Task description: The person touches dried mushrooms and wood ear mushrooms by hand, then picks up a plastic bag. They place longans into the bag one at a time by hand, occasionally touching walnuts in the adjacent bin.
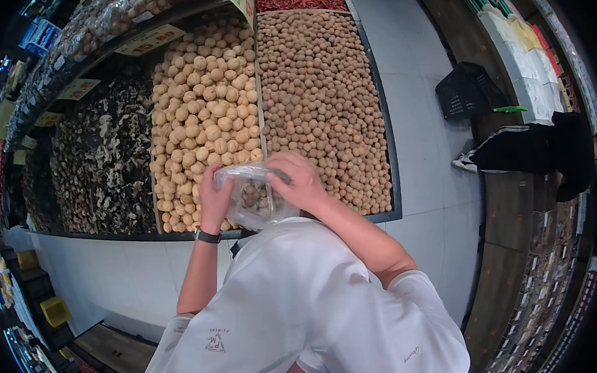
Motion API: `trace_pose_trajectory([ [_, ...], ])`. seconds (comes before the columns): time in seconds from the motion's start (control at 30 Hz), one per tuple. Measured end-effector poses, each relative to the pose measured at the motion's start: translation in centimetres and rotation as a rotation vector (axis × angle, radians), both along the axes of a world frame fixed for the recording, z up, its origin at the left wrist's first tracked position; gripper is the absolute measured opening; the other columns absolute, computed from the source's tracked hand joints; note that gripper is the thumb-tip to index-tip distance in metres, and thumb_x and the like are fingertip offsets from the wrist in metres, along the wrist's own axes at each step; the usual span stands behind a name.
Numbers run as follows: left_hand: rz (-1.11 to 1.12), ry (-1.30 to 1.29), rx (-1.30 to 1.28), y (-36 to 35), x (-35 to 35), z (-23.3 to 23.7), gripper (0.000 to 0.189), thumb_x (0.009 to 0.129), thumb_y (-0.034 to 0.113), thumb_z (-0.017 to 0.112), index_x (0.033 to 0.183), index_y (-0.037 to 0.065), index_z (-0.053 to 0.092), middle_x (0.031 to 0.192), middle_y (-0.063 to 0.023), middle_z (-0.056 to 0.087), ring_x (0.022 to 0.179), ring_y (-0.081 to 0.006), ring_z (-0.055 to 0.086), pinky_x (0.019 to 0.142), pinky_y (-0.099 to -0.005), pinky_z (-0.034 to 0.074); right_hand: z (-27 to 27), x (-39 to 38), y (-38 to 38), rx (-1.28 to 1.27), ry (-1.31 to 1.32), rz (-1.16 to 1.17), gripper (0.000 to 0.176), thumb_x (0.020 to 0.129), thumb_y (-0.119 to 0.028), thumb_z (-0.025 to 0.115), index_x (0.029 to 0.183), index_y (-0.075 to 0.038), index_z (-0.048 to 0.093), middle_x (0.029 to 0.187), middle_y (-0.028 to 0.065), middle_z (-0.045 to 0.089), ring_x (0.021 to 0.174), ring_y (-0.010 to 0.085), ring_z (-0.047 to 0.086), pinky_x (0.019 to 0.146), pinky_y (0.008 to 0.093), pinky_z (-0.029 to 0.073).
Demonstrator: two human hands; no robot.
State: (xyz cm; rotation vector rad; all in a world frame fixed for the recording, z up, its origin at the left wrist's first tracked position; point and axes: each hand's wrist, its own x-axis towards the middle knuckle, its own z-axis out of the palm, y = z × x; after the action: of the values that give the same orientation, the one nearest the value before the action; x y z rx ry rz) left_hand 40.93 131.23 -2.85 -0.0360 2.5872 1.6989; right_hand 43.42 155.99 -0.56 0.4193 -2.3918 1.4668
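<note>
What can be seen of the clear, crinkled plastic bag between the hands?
The bag looks thin and glossy, with brown roundish pieces seemingly inside. The bare left hand and bare right hand hold its top from either side. It is near the pale tan, round nuts and white fabric shirt; contact there is unclear.

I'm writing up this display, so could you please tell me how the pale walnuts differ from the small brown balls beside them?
Size: the pale walnuts are clearly larger than the small brown balls.
Colour: the walnuts are yellowish tan, the balls a duller, darker brown.
Surface: many walnuts show seam lines, while the balls look plain at this distance.
Shared: both are roundish and heaped loose, with a narrow divider between them.
</note>
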Motion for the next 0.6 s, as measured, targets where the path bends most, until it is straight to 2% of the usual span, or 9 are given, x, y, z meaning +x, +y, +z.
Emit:
trace_pose_trajectory([
  [0.03, -0.003, -0.010, 0.004, 0.0, 0.0, 0.0, 0.041, 0.094, 0.012, 0.072, 0.129, -0.004, 0.060, 0.121, -0.0164, 0.066, 0.112, -0.0249, 0.064, 0.100, -0.0359, 0.050, -0.7, 0.0, 1.4, 0.003, -0.001, 0.000, 0.030, 0.084, -0.017, 0.080, 0.110, -0.006, 0.071, 0.114, 0.0101, 0.070, 0.109, 0.0300, 0.066, 0.094, 0.0412, 0.054],
  [0.1, -0.005, -0.011, 0.003, 0.1, 0.1, 0.0, 0.041, 0.094, 0.012, 0.072, 0.129, -0.004, 0.060, 0.121, -0.0166, 0.066, 0.113, -0.0249, 0.064, 0.100, -0.0360, 0.050, -2.9, -0.2, 4.0, 0.217, -0.019, -0.272, 0.051, 0.081, -0.024, 0.084, 0.125, -0.006, 0.065, 0.131, 0.0158, 0.062, 0.123, 0.0356, 0.059, 0.105, 0.0450, 0.049],
  [0.13, -0.005, -0.011, 0.001, 0.3, 0.0, 0.0, 0.041, 0.094, 0.012, 0.072, 0.129, -0.004, 0.060, 0.122, -0.0168, 0.066, 0.113, -0.0248, 0.064, 0.100, -0.0361, 0.050, -3.4, -0.3, 4.9, 0.218, -0.018, -0.279, 0.051, 0.081, -0.024, 0.084, 0.125, -0.006, 0.065, 0.131, 0.0158, 0.062, 0.123, 0.0356, 0.059, 0.105, 0.0450, 0.049],
  [0.2, -0.018, -0.017, -0.009, 0.4, -0.1, 0.0, 0.041, 0.094, 0.012, 0.072, 0.130, -0.004, 0.060, 0.122, -0.0169, 0.066, 0.113, -0.0249, 0.064, 0.101, -0.0361, 0.050, -4.1, -0.5, 6.1, 0.369, -0.045, -0.358, 0.075, 0.076, -0.030, 0.088, 0.138, -0.004, 0.055, 0.146, 0.0214, 0.049, 0.136, 0.0417, 0.047, 0.113, 0.0496, 0.043],
  [0.23, -0.024, -0.021, -0.018, 0.4, -0.2, 0.1, 0.041, 0.094, 0.013, 0.072, 0.130, -0.004, 0.060, 0.122, -0.0170, 0.066, 0.114, -0.0249, 0.064, 0.101, -0.0360, 0.050, -4.2, -1.0, 6.6, 0.397, -0.099, -0.310, 0.091, 0.075, -0.041, 0.086, 0.148, -0.004, 0.047, 0.154, 0.0249, 0.038, 0.145, 0.0447, 0.036, 0.119, 0.0532, 0.034],
  [0.47, -0.009, 0.015, 0.002, 0.3, -0.5, -0.1, 0.043, 0.093, 0.012, 0.072, 0.131, -0.005, 0.059, 0.124, -0.0173, 0.066, 0.115, -0.0249, 0.063, 0.102, -0.0359, 0.049, -4.4, -3.1, 5.3, 0.572, -0.057, -0.311, 0.084, 0.077, -0.046, 0.082, 0.143, -0.003, 0.053, 0.151, 0.0246, 0.042, 0.145, 0.0441, 0.036, 0.121, 0.0541, 0.031],
  [0.6, -0.014, 0.005, -0.055, 0.1, -0.4, 0.9, 0.044, 0.093, 0.011, 0.072, 0.132, -0.005, 0.059, 0.124, -0.0172, 0.066, 0.114, -0.0241, 0.064, 0.101, -0.0352, 0.050, -4.8, -3.4, 5.3, 0.545, -0.060, -0.313, 0.075, 0.078, -0.042, 0.080, 0.137, -0.003, 0.058, 0.146, 0.0244, 0.048, 0.138, 0.0425, 0.043, 0.115, 0.0521, 0.037],
])
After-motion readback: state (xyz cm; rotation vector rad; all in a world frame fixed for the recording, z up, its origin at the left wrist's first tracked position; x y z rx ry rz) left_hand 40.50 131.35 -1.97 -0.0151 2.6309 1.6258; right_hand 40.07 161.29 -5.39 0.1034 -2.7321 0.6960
